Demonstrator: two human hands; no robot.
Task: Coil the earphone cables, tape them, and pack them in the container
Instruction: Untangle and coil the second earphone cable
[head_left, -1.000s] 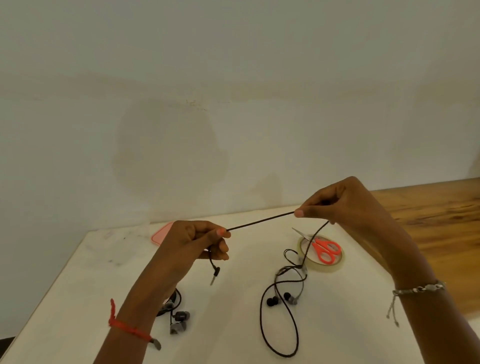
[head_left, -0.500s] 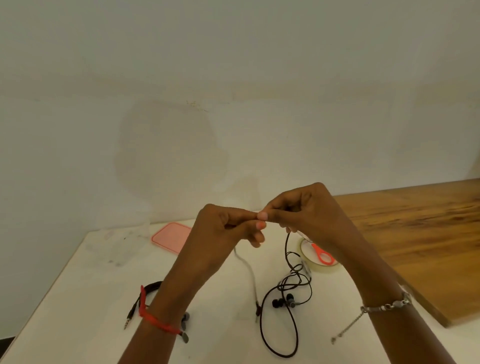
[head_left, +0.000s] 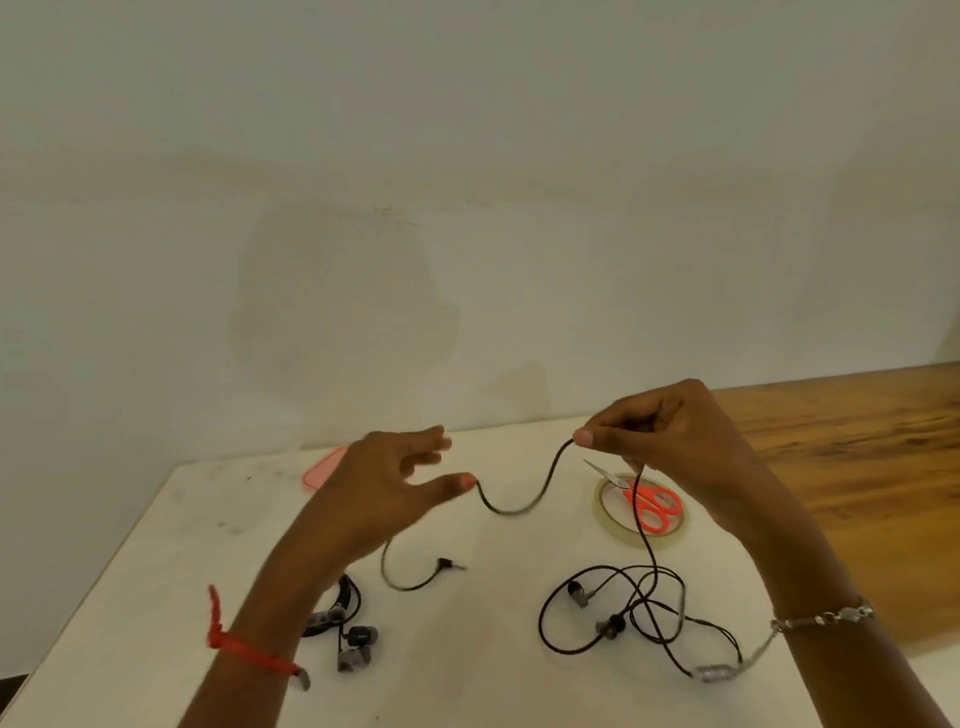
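My right hand (head_left: 670, 441) pinches a black earphone cable (head_left: 524, 506) between thumb and forefinger above the white table (head_left: 208, 519). The cable sags leftward to the thumb of my left hand (head_left: 379, 493), whose fingers are spread apart. It passes under that hand and ends in a jack plug (head_left: 448, 564) lying on the table. From my right hand the rest of the cable drops into a loose tangle with the earbuds (head_left: 610, 626) and an inline remote (head_left: 717, 674). A second set of earphones (head_left: 353, 642) lies beside my left forearm.
A roll of clear tape (head_left: 608, 519) lies under my right hand with orange-handled scissors (head_left: 652, 506) resting on it. A pink container lid (head_left: 322, 470) shows behind my left hand. A wooden surface (head_left: 841, 447) adjoins the table's right side. The wall stands close behind.
My hands have come apart again after meeting at the middle. My left hand has opened its fingers, and the cable now hangs slack between the hands. The jack plug lies on the table.
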